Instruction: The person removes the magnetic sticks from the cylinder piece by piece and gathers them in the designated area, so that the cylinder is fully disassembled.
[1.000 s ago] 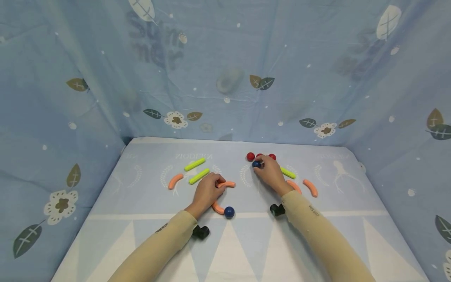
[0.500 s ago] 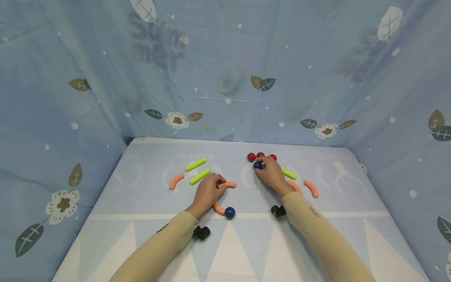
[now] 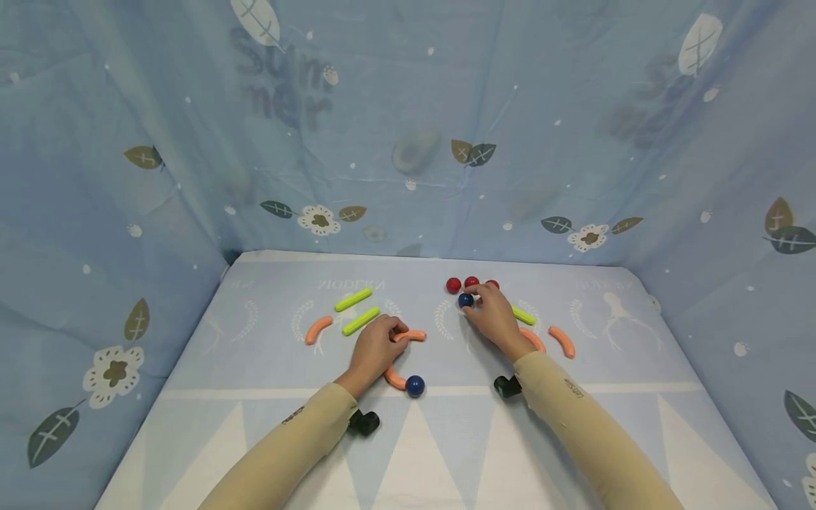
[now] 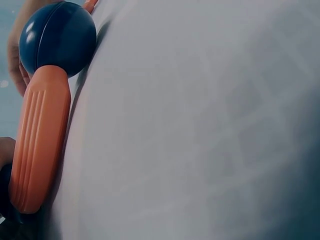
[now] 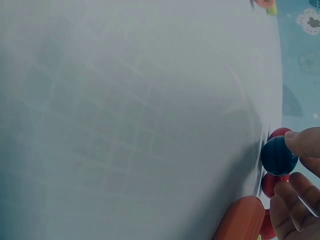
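Observation:
My left hand (image 3: 375, 345) pinches the left end of an orange curved piece (image 3: 416, 335) near the table's middle. A second orange curved piece (image 3: 396, 377) runs partly under that hand and touches a blue ball (image 3: 415, 386). In the left wrist view, this orange piece (image 4: 40, 140) meets the blue ball (image 4: 60, 40), and a dark rounded thing at its other end is mostly hidden. My right hand (image 3: 497, 319) holds another blue ball (image 3: 466, 301) between thumb and finger. In the right wrist view, the thumb lies against the blue ball (image 5: 279, 157), in front of the red balls (image 5: 270, 186).
Three red balls (image 3: 453, 285) line the back of the table. Two yellow-green sticks (image 3: 361, 321) and an orange curved piece (image 3: 318, 330) lie left of centre. Right of the right hand are a yellow-green stick (image 3: 524, 316) and two orange curved pieces (image 3: 562, 341). Patterned curtains (image 3: 408, 127) surround the table.
My right hand has shifted slightly right and back toward me, leaving more of its blue ball uncovered. The left hand keeps its place on the orange curved piece.

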The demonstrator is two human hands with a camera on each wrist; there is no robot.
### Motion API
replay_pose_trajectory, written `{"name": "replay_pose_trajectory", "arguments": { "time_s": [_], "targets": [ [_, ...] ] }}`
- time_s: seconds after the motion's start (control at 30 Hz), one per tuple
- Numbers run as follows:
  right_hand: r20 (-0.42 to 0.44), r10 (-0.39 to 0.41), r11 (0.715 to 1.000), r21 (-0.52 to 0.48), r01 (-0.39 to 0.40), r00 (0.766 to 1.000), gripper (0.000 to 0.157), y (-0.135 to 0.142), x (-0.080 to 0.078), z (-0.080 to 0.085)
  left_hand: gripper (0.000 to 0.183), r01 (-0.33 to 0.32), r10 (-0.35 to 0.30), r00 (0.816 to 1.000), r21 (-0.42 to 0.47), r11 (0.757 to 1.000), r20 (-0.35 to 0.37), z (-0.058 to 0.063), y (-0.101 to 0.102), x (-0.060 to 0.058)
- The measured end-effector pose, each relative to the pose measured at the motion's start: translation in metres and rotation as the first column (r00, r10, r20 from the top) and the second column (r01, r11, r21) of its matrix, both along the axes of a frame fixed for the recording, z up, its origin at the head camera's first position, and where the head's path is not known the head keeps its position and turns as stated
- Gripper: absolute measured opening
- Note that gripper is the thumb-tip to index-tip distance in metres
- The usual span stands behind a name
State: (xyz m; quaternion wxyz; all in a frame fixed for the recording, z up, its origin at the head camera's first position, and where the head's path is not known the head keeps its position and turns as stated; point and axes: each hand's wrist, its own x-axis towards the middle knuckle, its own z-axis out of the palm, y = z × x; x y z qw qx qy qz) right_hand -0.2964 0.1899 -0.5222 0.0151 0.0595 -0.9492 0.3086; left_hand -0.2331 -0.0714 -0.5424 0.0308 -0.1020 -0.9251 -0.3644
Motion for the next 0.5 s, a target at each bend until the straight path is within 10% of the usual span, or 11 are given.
{"name": "replay_pose_trajectory", "arguments": {
  "time_s": [0.5],
  "targets": [
    [-0.074, 0.035, 0.998, -0.042, -0.038, 0.997, 0.036, 0.001, 0.019, 0.003, 0.011, 0.015, -0.015, 1.0, 0.004, 1.0, -0.001, 0.0, 0.001, 0.001]
  ]
}}
